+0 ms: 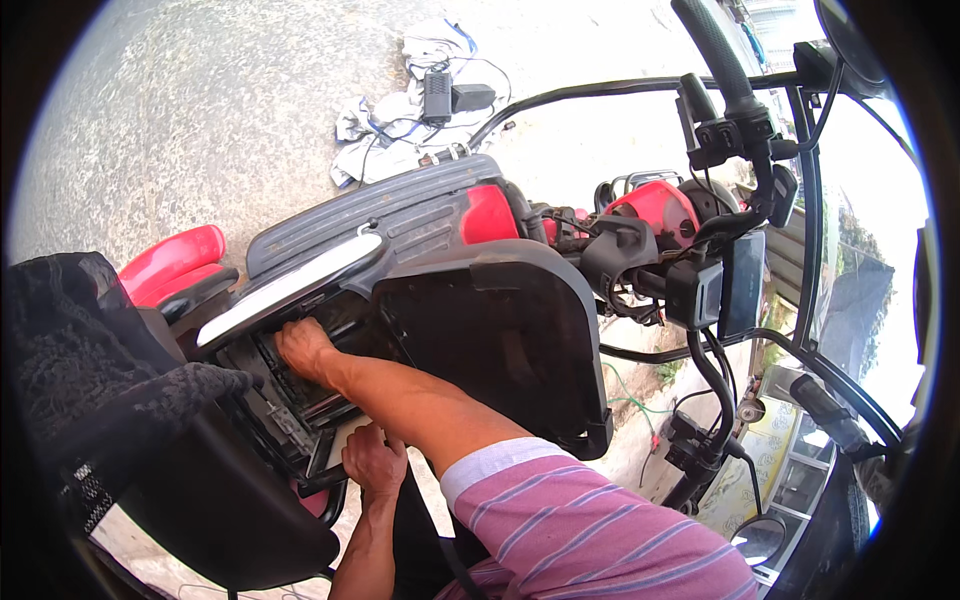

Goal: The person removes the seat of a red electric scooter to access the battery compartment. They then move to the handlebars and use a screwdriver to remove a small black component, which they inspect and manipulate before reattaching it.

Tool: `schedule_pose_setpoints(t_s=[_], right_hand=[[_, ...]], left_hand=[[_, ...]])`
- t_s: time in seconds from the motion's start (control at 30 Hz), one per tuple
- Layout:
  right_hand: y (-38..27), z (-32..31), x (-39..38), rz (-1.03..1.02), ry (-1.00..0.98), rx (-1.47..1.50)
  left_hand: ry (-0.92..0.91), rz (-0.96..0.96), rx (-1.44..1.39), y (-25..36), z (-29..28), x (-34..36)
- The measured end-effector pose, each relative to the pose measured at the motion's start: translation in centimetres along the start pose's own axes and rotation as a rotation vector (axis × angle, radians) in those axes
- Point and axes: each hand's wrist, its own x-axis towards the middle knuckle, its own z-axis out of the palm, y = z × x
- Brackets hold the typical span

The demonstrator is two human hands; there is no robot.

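1. Closest to me, a striped pink-and-white sleeve [590,530] in soft knit cloth fills the lower edge.
2. My left hand [374,462] sits low, fingers curled and clenched around the dark edge of a flat black panel [322,452] at the mouth of the opening.
3. My right hand [303,350] is deeper in, pressed palm-down on the ribbed black battery block [300,400] inside the scooter's compartment [262,420]; I cannot tell whether its fingers grip anything.
4. To the left, the raised seat [220,500] shows a smooth, rounded black underside, with a lacy black fabric [90,350] draped over it.
5. Above the hands, a curved chrome rail [290,285] runs along the grooved grey plastic deck [370,215].
6. The matte black leg shield [500,330] bulges beside it, glossy red bodywork [490,213] behind.
7. Farther right, the handlebar grip [715,45], textured rubber, rises over tangled cables.
8. Farthest, crumpled pale rags [390,130] and a black charger box [437,97] lie on speckled concrete floor [200,110].
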Motion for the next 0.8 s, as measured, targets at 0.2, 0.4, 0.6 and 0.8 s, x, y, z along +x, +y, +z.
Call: schedule_pose_setpoints(t_s=[0.2,0.4,0.6,0.8], right_hand=[[-0.4,1.2,0.5,0.757,-0.019,0.852],[-1.3,-0.1,1.5,1.021,-0.057,1.094],[1.6,-0.6,-0.8,0.560,-0.208,0.714],[0.4,-0.5,-0.6,0.529,-0.152,0.652]], left_hand=[[-0.058,0.009,0.023,0.0,-0.2,-0.1],[-0.147,-0.035,0.076,0.4,-0.8,0.3],[-0.089,-0.309,-0.296,-1.8,-1.1,1.6],[0.196,-0.403,-0.386,-8.0,0.5,11.7]])
